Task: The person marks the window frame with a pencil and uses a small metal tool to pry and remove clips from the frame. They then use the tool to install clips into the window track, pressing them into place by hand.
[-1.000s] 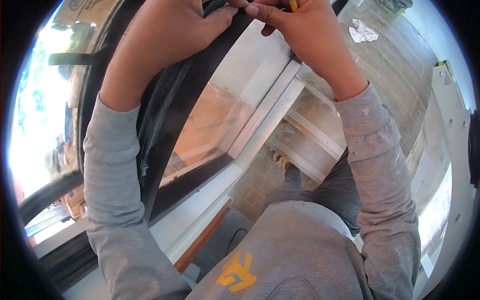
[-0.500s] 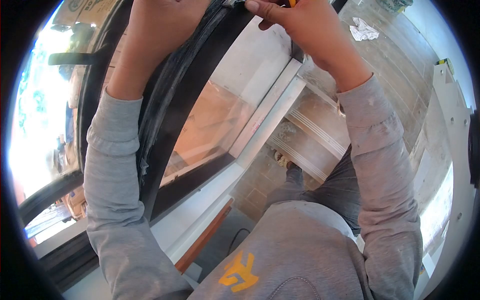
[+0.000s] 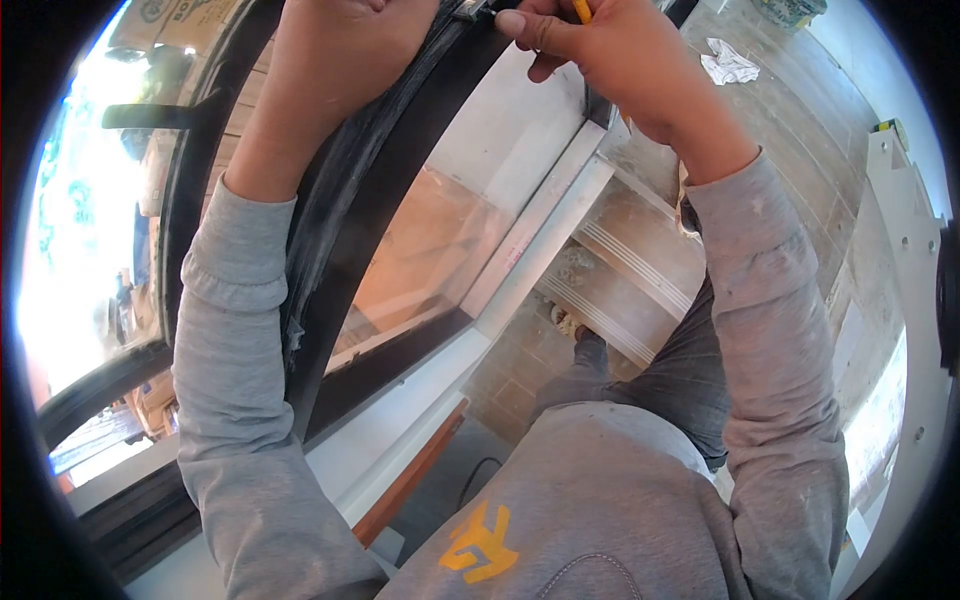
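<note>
Fingers (image 3: 540, 32) of your right hand (image 3: 625, 70) are curled shut around a thin yellow tool (image 3: 582, 10). Only a bit of the tool shows, so I cannot say what kind it is. Your thumb presses at the top end of a black strip (image 3: 318, 215) that runs along the black window frame (image 3: 400, 170).

Your left hand (image 3: 345, 50) lies flat against the same frame, just beside the right hand. Its fingertips go off the top of the picture, so I cannot tell if they are open or closed.

The strip sits on the outer edge of the frame. It goes from your hands down to where your left sleeve (image 3: 240, 400) hides it. That lower part looks dusty and seems to be lying flat in place, so I think it is done. The part at your hands looks like the bit you are working on now. Whatever is above your hands on the frame is out of sight, so I cannot say how much is left.

Now count:
- Two hands are on the frame.
- One yellow tool is in the right hand.
- One black strip lies on the frame.
- One glass pane (image 3: 420, 250) sits inside the frame.
- One white rag (image 3: 727, 62) lies on the floor, far from the frame.
- One shoe (image 3: 582, 340) stands below the frame.
</note>
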Demonstrator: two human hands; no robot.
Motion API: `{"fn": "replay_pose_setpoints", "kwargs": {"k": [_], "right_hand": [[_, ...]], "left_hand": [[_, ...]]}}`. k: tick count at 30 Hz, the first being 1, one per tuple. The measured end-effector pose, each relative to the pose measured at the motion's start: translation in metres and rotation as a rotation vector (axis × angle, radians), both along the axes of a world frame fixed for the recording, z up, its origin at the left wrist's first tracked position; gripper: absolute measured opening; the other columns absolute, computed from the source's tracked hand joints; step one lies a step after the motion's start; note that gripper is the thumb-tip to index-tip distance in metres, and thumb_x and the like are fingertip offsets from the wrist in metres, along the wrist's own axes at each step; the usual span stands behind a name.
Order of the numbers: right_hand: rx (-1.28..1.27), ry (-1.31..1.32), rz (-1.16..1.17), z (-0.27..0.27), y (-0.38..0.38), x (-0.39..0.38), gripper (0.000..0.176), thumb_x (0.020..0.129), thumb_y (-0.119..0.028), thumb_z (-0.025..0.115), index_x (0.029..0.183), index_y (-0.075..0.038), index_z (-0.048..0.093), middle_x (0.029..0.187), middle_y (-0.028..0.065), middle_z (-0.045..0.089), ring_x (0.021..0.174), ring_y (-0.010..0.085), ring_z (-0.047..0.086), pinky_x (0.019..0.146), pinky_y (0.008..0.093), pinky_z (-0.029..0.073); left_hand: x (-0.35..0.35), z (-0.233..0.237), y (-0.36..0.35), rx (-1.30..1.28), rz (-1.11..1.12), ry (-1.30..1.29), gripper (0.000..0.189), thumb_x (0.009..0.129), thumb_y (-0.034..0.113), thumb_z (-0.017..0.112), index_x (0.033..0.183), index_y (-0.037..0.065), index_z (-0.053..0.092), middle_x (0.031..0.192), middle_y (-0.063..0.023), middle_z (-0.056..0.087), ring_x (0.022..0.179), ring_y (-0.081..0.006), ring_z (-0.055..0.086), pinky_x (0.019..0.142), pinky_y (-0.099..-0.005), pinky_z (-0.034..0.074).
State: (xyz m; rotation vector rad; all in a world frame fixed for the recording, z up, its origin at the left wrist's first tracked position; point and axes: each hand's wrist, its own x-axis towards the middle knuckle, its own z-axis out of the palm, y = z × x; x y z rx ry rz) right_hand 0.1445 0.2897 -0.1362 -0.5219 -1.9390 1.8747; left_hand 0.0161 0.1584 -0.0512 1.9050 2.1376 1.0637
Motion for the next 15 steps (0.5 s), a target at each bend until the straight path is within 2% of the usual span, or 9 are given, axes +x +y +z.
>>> {"fn": "replay_pose_setpoints", "kwargs": {"k": [4,6,10,13,15], "right_hand": [[-0.009,-0.024,0.042,0.018,0.005,0.011,0.028,0.095,-0.022,0.077,0.087,0.004,0.071,0.075,0.0063,0.067,0.068,0.0137,0.063,0.063,0.0269,0.051],[0.075,-0.133,0.013,0.025,0.004,0.008,0.028,0.095,-0.023,0.077,0.085,0.003,0.072,0.074,0.0068,0.067,0.067,0.0146,0.063,0.062,0.0279,0.05],[0.082,-0.169,0.027,0.034,0.003,0.009,0.029,0.094,-0.024,0.077,0.083,0.002,0.072,0.072,0.0075,0.067,0.065,0.0156,0.063,0.062,0.03,0.05],[0.13,-0.228,-0.017,0.045,0.001,0.01,0.028,0.093,-0.022,0.078,0.082,0.003,0.073,0.07,0.0083,0.067,0.064,0.0164,0.063,0.062,0.0312,0.05],[0.344,-0.178,-0.037,0.046,0.003,0.009,0.026,0.091,-0.019,0.079,0.08,0.003,0.073,0.069,0.0088,0.068,0.063,0.0171,0.062,0.062,0.0321,0.049]], "left_hand": [[-0.014,-0.009,0.004,0.101,-0.143,0.082,0.031,0.081,-0.014,0.047,0.1,-0.006,0.07,0.093,-0.0113,0.07,0.085,-0.0153,0.065,0.078,-0.0277,0.053],[0.0,0.002,0.001,-0.023,-0.013,0.082,0.031,0.081,-0.014,0.047,0.099,-0.006,0.071,0.094,-0.0119,0.07,0.085,-0.0159,0.066,0.079,-0.0283,0.053],[-0.01,-0.007,0.005,0.063,-0.099,0.069,0.031,0.081,-0.014,0.047,0.1,-0.006,0.071,0.095,-0.0124,0.07,0.086,-0.016,0.066,0.08,-0.0288,0.053],[-0.002,0.0,0.004,-0.09,0.065,0.045,0.032,0.081,-0.014,0.047,0.1,-0.006,0.07,0.096,-0.0132,0.069,0.086,-0.0165,0.066,0.081,-0.0293,0.053],[-0.021,-0.015,0.003,0.06,-0.109,0.079,0.033,0.08,-0.014,0.046,0.101,-0.006,0.07,0.096,-0.0134,0.069,0.087,-0.0171,0.066,0.081,-0.0294,0.053]]}}
